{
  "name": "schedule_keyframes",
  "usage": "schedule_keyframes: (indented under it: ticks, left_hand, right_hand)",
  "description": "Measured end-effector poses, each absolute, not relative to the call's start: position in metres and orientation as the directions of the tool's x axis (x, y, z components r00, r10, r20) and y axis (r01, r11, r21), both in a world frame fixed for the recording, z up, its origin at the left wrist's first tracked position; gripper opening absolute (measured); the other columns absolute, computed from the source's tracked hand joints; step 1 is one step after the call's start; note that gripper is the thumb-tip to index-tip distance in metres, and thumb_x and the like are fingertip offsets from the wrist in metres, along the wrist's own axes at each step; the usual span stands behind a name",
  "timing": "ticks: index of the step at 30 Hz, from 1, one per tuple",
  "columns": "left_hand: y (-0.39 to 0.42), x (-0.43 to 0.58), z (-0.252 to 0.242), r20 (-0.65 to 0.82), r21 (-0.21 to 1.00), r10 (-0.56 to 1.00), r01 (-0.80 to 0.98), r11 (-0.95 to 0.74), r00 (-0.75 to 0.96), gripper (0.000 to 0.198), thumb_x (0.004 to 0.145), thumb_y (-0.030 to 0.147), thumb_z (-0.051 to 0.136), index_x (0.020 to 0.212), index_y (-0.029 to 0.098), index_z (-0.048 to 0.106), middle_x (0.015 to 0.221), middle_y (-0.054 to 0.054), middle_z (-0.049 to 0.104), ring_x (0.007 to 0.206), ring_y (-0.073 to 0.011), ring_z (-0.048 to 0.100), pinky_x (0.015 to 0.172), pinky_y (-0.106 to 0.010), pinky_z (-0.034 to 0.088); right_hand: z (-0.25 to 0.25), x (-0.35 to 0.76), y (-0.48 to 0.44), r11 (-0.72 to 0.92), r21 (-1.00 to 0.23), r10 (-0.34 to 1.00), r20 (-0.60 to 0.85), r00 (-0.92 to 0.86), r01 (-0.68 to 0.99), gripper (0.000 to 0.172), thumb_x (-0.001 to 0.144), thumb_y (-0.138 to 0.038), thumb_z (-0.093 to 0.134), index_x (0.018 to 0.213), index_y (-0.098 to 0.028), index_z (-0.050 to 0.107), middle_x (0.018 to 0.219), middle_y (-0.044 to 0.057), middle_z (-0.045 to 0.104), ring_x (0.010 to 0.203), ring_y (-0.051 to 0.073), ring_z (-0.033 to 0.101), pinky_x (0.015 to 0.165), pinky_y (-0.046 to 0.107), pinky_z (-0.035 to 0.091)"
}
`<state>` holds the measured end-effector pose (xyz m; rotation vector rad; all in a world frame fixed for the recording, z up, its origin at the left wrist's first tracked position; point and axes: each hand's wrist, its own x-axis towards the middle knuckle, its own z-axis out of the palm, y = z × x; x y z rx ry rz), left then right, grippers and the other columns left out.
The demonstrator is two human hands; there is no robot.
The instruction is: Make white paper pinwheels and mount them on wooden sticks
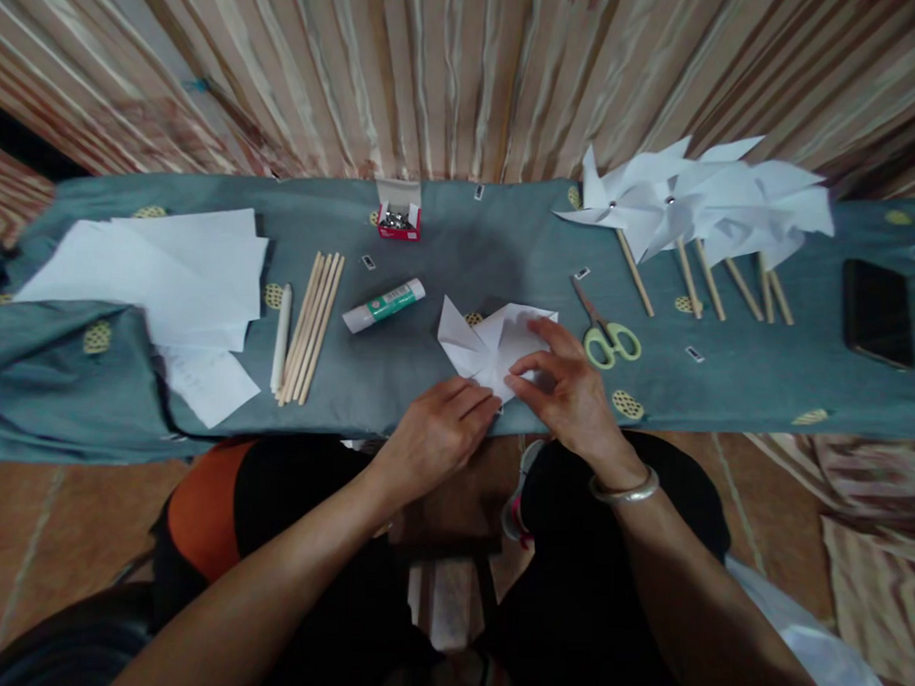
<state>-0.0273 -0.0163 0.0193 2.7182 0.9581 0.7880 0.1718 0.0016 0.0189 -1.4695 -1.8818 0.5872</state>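
Observation:
A white paper pinwheel (478, 346), partly folded, lies near the front edge of the cloth-covered table. My left hand (443, 430) has its fingers closed on the paper's near edge. On the right side of the same paper is my right hand (565, 387), thumb and fingers curled around a paper flap and gripping it. My fingers hide part of the paper's lower and right sides. Just right of my right hand lie scissors (608, 338) with light green handles. A glue stick (385, 305) with a green label rests to the left of the paper.
Finished paper pinwheels (703, 201) on wooden sticks lie at the back right, with a black phone (879, 313) beyond them. Several wooden sticks (312, 328) and a white pen-like stick (282, 339) sit left, beside paper sheets (182, 273). A red box (400, 221) holds small metal pins.

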Motion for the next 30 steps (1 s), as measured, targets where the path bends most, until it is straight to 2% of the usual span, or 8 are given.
schedule_keyframes:
  ticks: [10,16,21,26,30]
  left_hand:
    - [-0.0175,-0.0272,0.018,0.417,0.33,0.634,0.542,-0.773,0.651,0.022,0.093,0.016,0.049,0.109,0.009,0.063,0.098,-0.01,0.069,0.092,-0.0197,0.063,0.084,-0.036,0.057]
    - [-0.0184,-0.0268,0.0149,0.399,0.421,0.673,0.528,-0.737,0.622,0.024,0.094,0.018,0.049,0.113,0.014,0.063,0.102,-0.01,0.069,0.097,-0.0201,0.062,0.086,-0.038,0.056]
    - [-0.0179,-0.0253,0.0127,0.396,0.488,0.716,0.528,-0.695,0.575,0.024,0.093,0.021,0.052,0.111,0.012,0.065,0.102,-0.011,0.07,0.097,-0.0221,0.061,0.084,-0.039,0.054]
    - [-0.018,-0.0249,0.012,0.356,0.501,0.728,0.538,-0.678,0.585,0.025,0.093,0.021,0.05,0.112,0.013,0.065,0.103,-0.011,0.069,0.098,-0.0223,0.061,0.084,-0.04,0.053]
    - [-0.0199,-0.0242,0.013,0.393,0.482,0.718,0.537,-0.693,0.574,0.025,0.093,0.02,0.05,0.113,0.014,0.064,0.103,-0.011,0.069,0.098,-0.0219,0.061,0.085,-0.04,0.054]
  right_hand:
    - [0.019,0.1698,0.0024,0.259,-0.703,0.965,0.219,-0.145,0.662,0.01,0.082,-0.032,0.067,0.075,-0.025,0.068,0.14,0.003,0.054,0.134,0.029,0.045,0.111,0.052,0.035]
    - [0.0194,0.1677,0.0025,0.265,-0.704,0.963,0.224,-0.149,0.658,0.011,0.083,-0.032,0.066,0.076,-0.025,0.068,0.141,0.003,0.053,0.133,0.029,0.045,0.112,0.052,0.034]
    - [0.0201,0.1664,0.0027,0.266,-0.709,0.963,0.224,-0.148,0.653,0.01,0.083,-0.03,0.065,0.076,-0.024,0.068,0.139,0.004,0.054,0.134,0.029,0.044,0.112,0.052,0.034]
    - [0.0187,0.1662,0.0038,0.284,-0.709,0.958,0.234,-0.164,0.645,0.01,0.083,-0.031,0.065,0.076,-0.025,0.068,0.139,0.003,0.054,0.134,0.029,0.044,0.112,0.052,0.034]
    - [0.0183,0.1663,0.0039,0.287,-0.705,0.957,0.238,-0.164,0.648,0.01,0.083,-0.031,0.066,0.075,-0.025,0.068,0.139,0.003,0.054,0.133,0.029,0.044,0.112,0.052,0.033]
